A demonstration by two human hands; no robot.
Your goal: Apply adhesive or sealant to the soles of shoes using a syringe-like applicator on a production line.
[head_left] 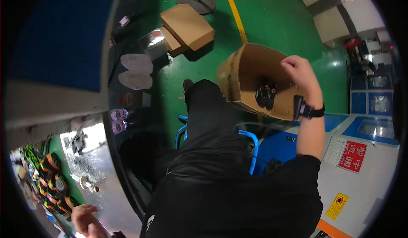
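Note:
My right hand (301,73) is raised over the near right rim of a large cardboard box (242,83). Its fingers are loosely bent, and nothing shows in them. A dark wristband with a small device (307,109) is on that wrist. Inside the box lies a pair of glossy black, shoe-shaped pieces (265,94) with small red marks. At the lower left, my left hand (86,221) hovers by a shiny metal surface (114,195), thumb apart from the bent fingers, holding nothing visible. Grey scraps and a metal fitting (86,183) lie on that surface.
Clear shoe-shaped pieces (136,71) and purplish ones (119,121) rest along a dark ledge at left. Brown cartons (187,25) stand ahead on the green floor, near a round stand base (197,2). A blue tubular frame (254,149) is beneath me; a white-and-blue machine (365,178) stands right.

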